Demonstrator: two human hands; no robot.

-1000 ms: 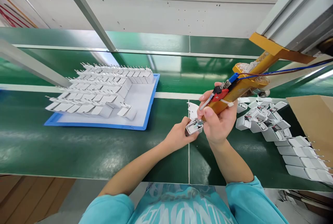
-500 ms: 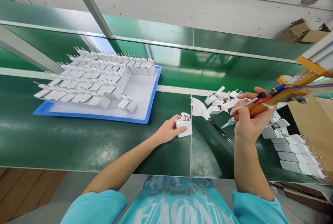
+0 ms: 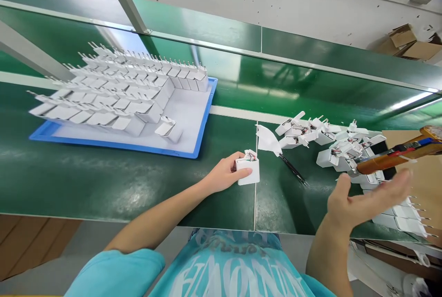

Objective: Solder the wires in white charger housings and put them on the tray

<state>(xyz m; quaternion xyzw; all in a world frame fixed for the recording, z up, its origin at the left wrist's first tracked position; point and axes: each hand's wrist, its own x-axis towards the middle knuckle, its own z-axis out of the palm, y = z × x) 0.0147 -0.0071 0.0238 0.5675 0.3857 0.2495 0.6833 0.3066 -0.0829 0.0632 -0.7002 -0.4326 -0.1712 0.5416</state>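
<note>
My left hand (image 3: 226, 172) is closed around a small white plastic case (image 3: 249, 171), thumb across its front. Coloured wires show in its open top. To the right, my right hand (image 3: 362, 200) has its fingers spread and holds nothing. Just above it is an orange-brown glue gun (image 3: 390, 161), apart from the palm, its tip over a group of white cases. Between my hands lie black tweezers (image 3: 293, 169) beside a white scoop-shaped piece (image 3: 268, 139).
A blue-rimmed tray (image 3: 172, 153) at the left holds rows of white cases with upright pins (image 3: 120, 90). More open white cases (image 3: 299, 129) lie behind the tweezers. Lined-up cases (image 3: 402, 223) and a cardboard sheet (image 3: 426, 177) are at the right.
My right hand has let go of the glue gun and opened, moving down and right. The gun has swung right. My left hand still holds the white case.
</note>
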